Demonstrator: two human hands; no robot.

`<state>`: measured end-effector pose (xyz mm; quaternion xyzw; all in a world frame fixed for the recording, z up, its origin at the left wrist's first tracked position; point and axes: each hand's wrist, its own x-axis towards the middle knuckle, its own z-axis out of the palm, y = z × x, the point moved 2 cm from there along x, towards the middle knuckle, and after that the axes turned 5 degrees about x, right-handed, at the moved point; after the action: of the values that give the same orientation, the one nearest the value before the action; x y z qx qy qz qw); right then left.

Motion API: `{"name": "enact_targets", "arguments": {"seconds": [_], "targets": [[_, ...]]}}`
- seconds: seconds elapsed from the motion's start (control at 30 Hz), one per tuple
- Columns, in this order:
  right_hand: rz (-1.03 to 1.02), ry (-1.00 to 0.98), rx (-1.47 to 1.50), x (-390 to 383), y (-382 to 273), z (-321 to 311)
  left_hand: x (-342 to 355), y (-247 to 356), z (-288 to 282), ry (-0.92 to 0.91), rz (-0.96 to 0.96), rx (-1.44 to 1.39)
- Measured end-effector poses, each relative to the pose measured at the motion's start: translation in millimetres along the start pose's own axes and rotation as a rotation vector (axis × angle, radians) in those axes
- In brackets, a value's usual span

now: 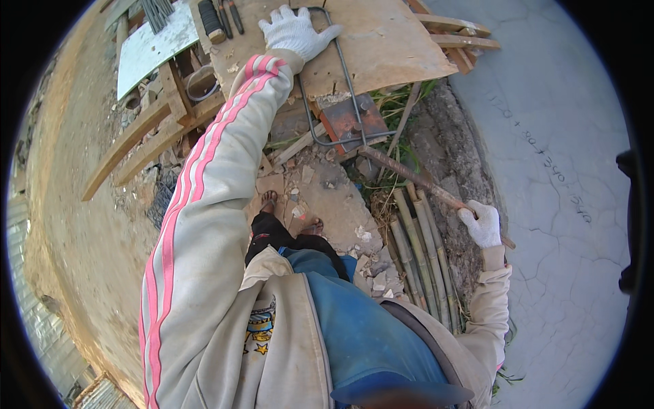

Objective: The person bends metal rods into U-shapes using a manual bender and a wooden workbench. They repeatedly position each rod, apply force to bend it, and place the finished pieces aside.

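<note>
My left hand [300, 34], in a white knit glove, lies with fingers spread on a worn plywood board [392, 48] at the top. Its thumb reaches across a thin steel rod [345, 68] bent into a roughly rectangular shape. Part of that rod overhangs the board's near edge, above a rusty reddish block [371, 112]. At the right, my gloved right hand [482, 225] is closed around a long rusty bar [415, 176]. The bar slants up and left, its far end meeting the bent rod beside the block; how they join is too small to tell.
A dark spool [210, 20] and pliers [235, 15] lie left of my left hand. Steel rods [157, 12] rest on a pale sheet [150, 58]. Timber beams [143, 136] jut out at left. Bamboo poles [426, 259] and rubble line the ground by a cracked grey surface [545, 170].
</note>
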<state>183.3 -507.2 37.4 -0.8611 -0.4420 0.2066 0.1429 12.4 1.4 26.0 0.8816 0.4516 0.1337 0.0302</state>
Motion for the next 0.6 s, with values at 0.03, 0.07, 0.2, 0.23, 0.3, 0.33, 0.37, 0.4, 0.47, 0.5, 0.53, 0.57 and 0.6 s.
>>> {"name": "enact_targets", "arguments": {"seconds": [0.03, 0.07, 0.2, 0.23, 0.3, 0.33, 0.37, 0.4, 0.47, 0.5, 0.53, 0.57, 0.6], "targets": [[-0.016, 0.0, 0.001, 3, 0, -1, -2, 1, -5, -0.004, 0.003, -0.005], [-0.024, -0.001, -0.001, 5, 0, -2, -4, 2, -10, -0.008, 0.007, -0.01], [-0.005, -0.016, -0.028, 7, 1, -2, -5, 4, -15, 0.006, 0.003, -0.017], [-0.014, -0.003, -0.005, 6, 0, -1, -4, 4, -12, 0.008, 0.003, -0.011], [0.002, 0.024, 0.031, 4, -1, 3, -2, 2, -4, 0.008, -0.003, 0.001], [0.002, 0.034, 0.024, 2, -2, 5, 1, 1, 2, 0.006, -0.007, 0.006], [0.003, 0.047, 0.017, 0, -3, 7, 3, -1, 8, 0.004, -0.009, 0.012], [0.024, 0.043, 0.003, -1, -4, 9, 6, -3, 12, 0.075, 0.016, 0.028], [0.006, 0.066, -0.015, -3, -6, 9, 13, -9, 19, 0.218, 0.066, 0.06], [0.019, 0.068, -0.026, -4, -7, 8, 15, -11, 24, 0.221, 0.068, 0.063], [0.017, 0.075, -0.03, -6, -9, 7, 17, -13, 28, 0.224, 0.07, 0.066], [0.025, 0.077, -0.032, -7, -9, 6, 17, -14, 31, 0.225, 0.069, 0.068], [0.039, 0.075, -0.032, -8, -10, 7, 18, -15, 32, 0.225, 0.068, 0.065]]}}
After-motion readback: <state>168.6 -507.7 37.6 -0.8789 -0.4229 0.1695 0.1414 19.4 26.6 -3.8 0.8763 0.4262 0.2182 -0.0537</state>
